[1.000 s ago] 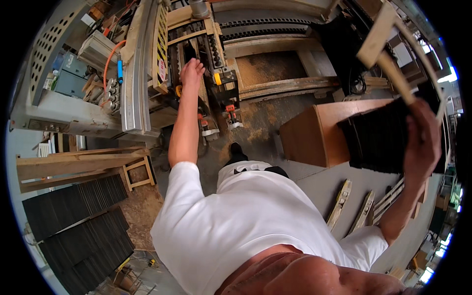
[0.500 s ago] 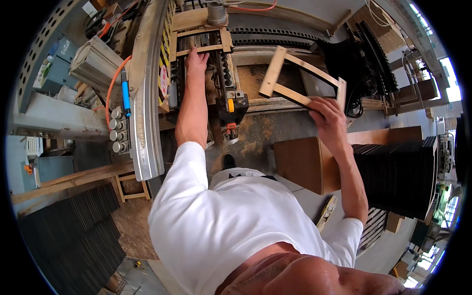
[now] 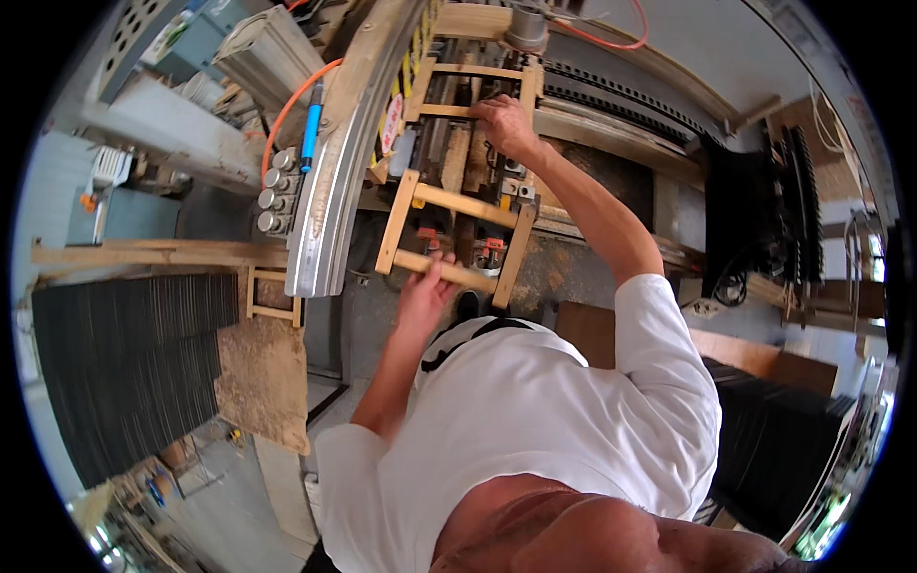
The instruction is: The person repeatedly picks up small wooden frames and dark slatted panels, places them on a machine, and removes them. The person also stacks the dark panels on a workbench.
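Note:
My left hand (image 3: 427,291) is closed on the near rail of a small rectangular wooden frame (image 3: 506,260), fingers around the bar. This frame is tilted and hangs in front of my body, before the machine's near end. Farther off, a second wooden frame (image 3: 417,93) of the same kind lies on the machine bed, beneath a grey cylindrical head (image 3: 526,29). My right hand (image 3: 506,124) grips that frame's near rail close to its right corner, with the fingertips partly hidden.
A metal beam (image 3: 334,162) carrying round knobs (image 3: 276,198) and a blue marker (image 3: 311,134) flanks the bed on the left. Dark stacked panels (image 3: 134,353) stand at lower left, another stack (image 3: 764,449) at lower right. A black cable chain (image 3: 807,210) hangs at right.
My left hand has left the machine and now holds a frame near my body. My right hand has swung from the right onto the bed's frame. Which frame is which, I cannot tell.

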Motion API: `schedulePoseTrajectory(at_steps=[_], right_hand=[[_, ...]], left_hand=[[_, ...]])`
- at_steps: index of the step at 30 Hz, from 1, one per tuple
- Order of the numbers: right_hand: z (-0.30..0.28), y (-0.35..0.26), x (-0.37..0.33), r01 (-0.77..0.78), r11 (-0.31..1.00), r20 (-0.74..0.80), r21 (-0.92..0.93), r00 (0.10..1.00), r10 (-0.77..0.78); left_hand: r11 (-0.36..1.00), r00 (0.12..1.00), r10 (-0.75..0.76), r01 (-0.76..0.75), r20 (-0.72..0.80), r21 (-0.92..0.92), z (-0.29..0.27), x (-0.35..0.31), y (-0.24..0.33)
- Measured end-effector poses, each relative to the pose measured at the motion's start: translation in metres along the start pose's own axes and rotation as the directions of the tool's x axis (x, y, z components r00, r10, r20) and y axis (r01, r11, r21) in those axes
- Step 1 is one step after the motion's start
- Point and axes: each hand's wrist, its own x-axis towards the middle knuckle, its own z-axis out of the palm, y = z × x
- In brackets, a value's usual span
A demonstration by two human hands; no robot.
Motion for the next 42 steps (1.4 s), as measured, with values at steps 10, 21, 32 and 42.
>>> schedulePoseTrajectory(at_steps=[10,21,32,42], right_hand=[[0.010,0.043,0.046,0.046,0.957,0.152,-0.285,0.988,-0.002],[0.009,0.058,0.063,0.121,0.923,0.197,-0.365,0.979,-0.050],[0.000,0.054,0.067,0.160,0.932,0.228,-0.325,0.970,-0.086],[-0.001,0.048,0.064,0.093,0.945,0.180,-0.313,0.983,-0.037]], left_hand=[[0.970,0.903,0.185,-0.232,-0.387,-0.077,-0.067,-0.080,-0.050],[0.908,0.750,0.266,-0.407,-0.605,-0.104,-0.124,-0.078,-0.067],[0.913,0.583,0.161,-0.394,-0.796,-0.103,-0.200,-0.087,-0.116],[0.903,0.437,0.295,-0.418,-0.850,0.098,-0.204,-0.112,-0.089]])
